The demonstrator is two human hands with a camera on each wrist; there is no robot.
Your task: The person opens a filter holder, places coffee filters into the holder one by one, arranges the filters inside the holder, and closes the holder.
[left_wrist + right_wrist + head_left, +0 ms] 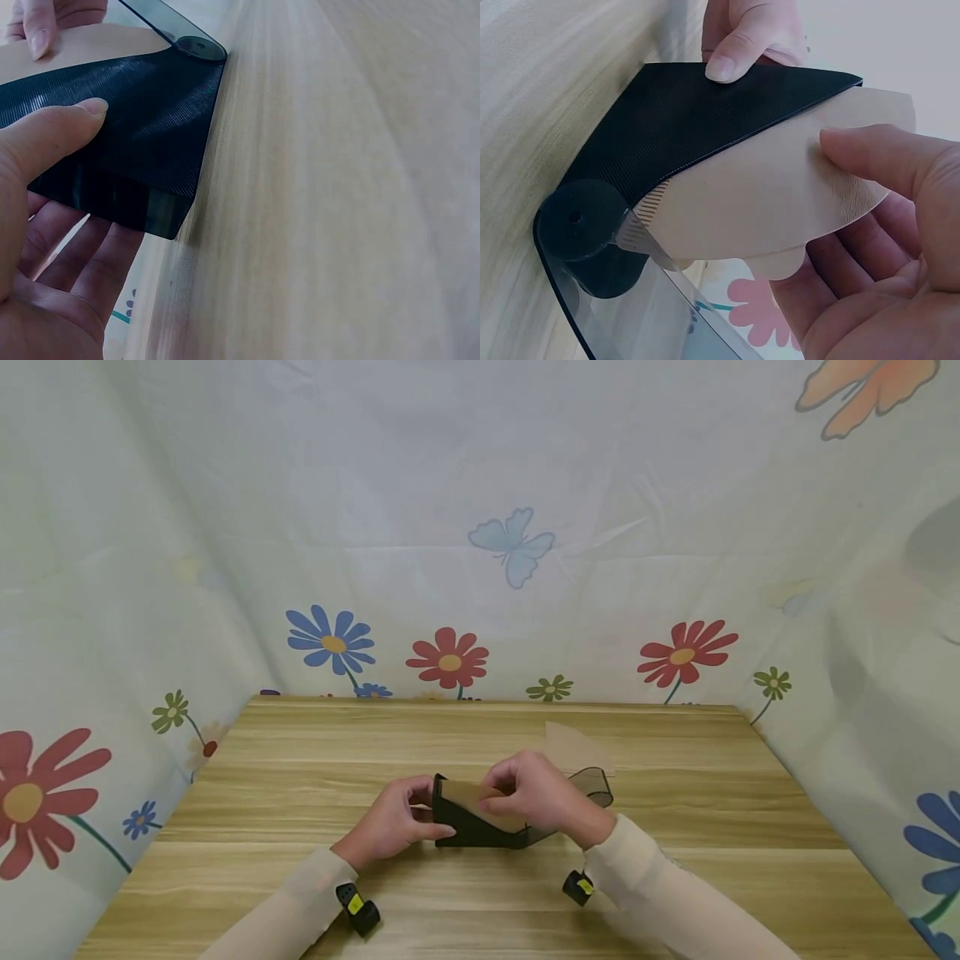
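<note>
A black coffee filter holder (476, 832) with a hinged, see-through smoky lid (592, 782) stands on the table, its lid swung open to the right. Brown paper coffee filters (735, 195) with a crimped edge stick out of its slanted opening. My left hand (397, 817) grips the holder's left end, thumb on the near side and fingers behind. From the right, my right hand (536, 789) pinches the filters between thumb and fingers, as the right wrist view shows. The lower part of the filters is hidden inside the holder.
One more brown paper filter (573, 747) lies flat on the wooden table (330, 735), behind my right hand. A flower-printed white cloth (420, 527) hangs along the table's back and sides. Small black wrist devices (358, 910) sit at both sleeves.
</note>
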